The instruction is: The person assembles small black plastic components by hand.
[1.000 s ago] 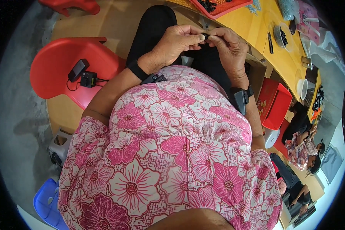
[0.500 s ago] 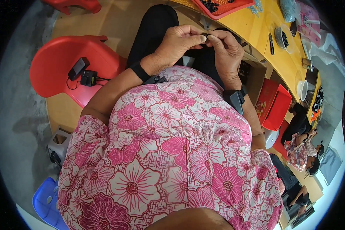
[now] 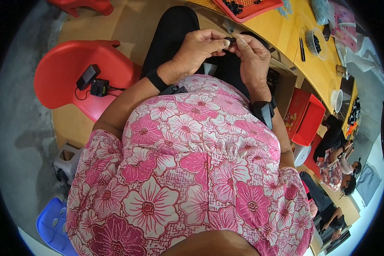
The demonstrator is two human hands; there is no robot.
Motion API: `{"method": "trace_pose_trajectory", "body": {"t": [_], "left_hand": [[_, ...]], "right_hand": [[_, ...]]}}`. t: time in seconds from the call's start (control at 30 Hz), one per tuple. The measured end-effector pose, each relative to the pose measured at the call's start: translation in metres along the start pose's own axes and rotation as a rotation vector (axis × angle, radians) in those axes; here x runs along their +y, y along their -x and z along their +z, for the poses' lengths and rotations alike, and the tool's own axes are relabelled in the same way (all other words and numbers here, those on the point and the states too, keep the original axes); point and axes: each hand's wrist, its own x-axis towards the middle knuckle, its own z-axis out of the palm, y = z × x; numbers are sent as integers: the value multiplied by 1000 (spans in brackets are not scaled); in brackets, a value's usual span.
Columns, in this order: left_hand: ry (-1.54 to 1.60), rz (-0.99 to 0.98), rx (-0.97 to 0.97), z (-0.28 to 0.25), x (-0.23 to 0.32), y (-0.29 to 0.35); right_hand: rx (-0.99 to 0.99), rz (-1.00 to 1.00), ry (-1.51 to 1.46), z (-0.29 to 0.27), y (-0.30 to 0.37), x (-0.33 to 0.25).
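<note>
Over my lap, near the table's edge, both hands meet at the fingertips around a small black part [image 3: 230, 41]. My left hand [image 3: 199, 47] pinches it between thumb and forefinger. From the other side, my right hand [image 3: 252, 54] closes its thumb and fingers on the same part. Its exact kind is too small to make out, and the fingers cover much of it. On the table beyond, a red plastic basket [image 3: 245, 16] holds several small black pieces. To the right, a clear tub [image 3: 322, 42] contains more black pieces.
The yellow table [image 3: 286, 40] runs along the upper right, with a black pen-like tool [image 3: 302, 49] on it. A red chair [image 3: 55, 81] at my left bears black devices with cables. A red box [image 3: 306, 117] stands at my right. Other people [image 3: 335, 170] sit farther right.
The black part shows a little more between my fingertips, and my right fingers have shifted slightly. My arms stay almost in place.
</note>
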Motion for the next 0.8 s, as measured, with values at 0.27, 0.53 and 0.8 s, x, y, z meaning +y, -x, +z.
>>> {"method": "trace_pose_trajectory", "body": {"t": [0.27,0.53,0.8], "left_hand": [[-8,-6,9,-2,-1,0],[-106,27,15,-1,0,1],[-123,98,13,-2,-5,-2]], "right_hand": [[-25,177,-168,-6,-4,1],[-152,261,-378,-9,-4,8],[-189,341,-365,0,0,-1]]}}
